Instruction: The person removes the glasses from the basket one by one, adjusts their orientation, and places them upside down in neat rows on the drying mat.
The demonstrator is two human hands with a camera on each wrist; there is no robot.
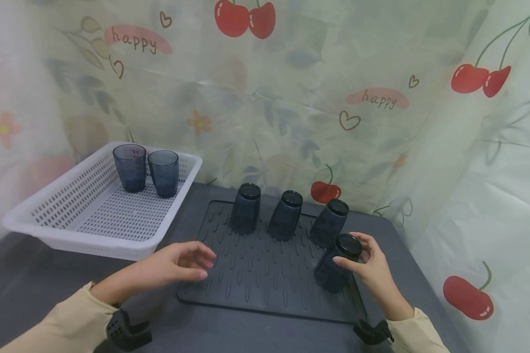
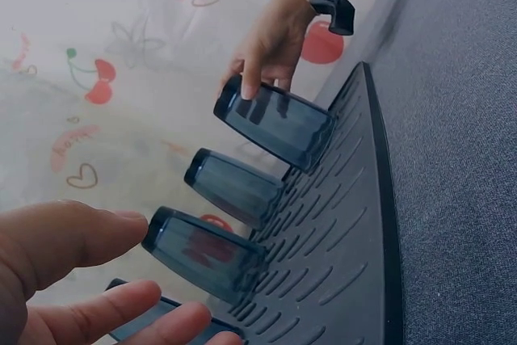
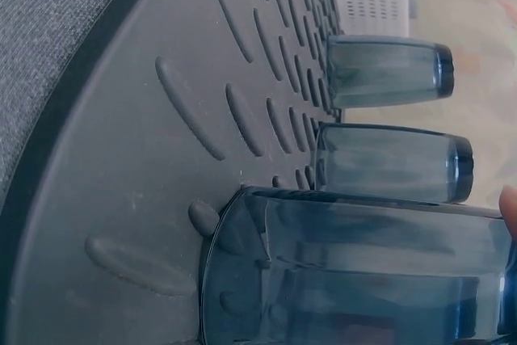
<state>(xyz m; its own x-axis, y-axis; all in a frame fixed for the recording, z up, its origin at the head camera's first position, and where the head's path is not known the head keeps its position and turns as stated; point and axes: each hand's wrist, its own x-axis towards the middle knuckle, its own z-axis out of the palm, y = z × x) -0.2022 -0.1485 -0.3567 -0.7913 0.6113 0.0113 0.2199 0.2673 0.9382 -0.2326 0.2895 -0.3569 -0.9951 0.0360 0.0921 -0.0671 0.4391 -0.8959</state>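
Now the right hand (image 1: 375,269) has its fingers clamped on an upturned glass (image 1: 331,272), dark mat (image 1: 265,279) below them! Three more glasses (image 1: 284,218) stand just beyond those fingers; the left hand (image 1: 172,267) hovers, fingers loosely apart.

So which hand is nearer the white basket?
Left. The left hand is by the near corner of the white basket; the right hand is across the mat from it, holding an upturned glass.

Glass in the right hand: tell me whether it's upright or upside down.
Upside down: the glass has its thick base on top, beside the right hand's thumb, and its wider mouth faces the mat.
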